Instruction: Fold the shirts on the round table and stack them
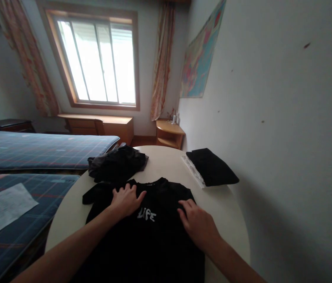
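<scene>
Black T-shirt (154, 251) lies toward the near edge of the table (65, 224), left hand (126, 199) on it with fingers spread; right hand (197, 222) rests apart, its grip I cannot tell. If one hand drags harder, the T-shirt could wrinkle, or nudge the clothes pile (118, 163) over the left edge.

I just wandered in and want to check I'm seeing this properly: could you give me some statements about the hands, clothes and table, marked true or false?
1. The left hand and the right hand are both on the black shirt. True.
2. The lettering on the shirt is red. False: it is white.
3. A crumpled heap of dark clothes lies on the left side of the table. True.
4. The folded black garment is on a mattress. False: it is on the right side of the table.
5. A sheet of paper lies on a plaid mattress. True.
</scene>
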Tool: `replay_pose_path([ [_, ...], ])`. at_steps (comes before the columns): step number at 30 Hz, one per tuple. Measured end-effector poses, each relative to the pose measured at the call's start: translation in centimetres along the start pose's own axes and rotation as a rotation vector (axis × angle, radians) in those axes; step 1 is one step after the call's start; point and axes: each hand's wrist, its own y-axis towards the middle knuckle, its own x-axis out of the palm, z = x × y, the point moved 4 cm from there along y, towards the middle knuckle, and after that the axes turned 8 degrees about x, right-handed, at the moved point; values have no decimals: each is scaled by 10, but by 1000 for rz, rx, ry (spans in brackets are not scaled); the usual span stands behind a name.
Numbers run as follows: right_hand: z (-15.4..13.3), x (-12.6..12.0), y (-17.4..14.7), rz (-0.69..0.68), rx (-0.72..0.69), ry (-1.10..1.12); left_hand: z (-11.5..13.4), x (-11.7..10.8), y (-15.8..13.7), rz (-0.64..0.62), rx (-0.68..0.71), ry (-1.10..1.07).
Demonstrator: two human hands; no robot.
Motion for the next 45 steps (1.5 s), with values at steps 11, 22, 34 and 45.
replay_pose_path([
  [11,36,12,68,40,163,-86,37,41,54,36,3,-114],
  [22,28,22,119,-8,93,802,6,35,66,389,49,-105],
  [34,36,53,102,145,87,185,32,48,61,234,409,-232],
  [45,98,18,105,571,318,833,26,53,58,251,249,-181],
])
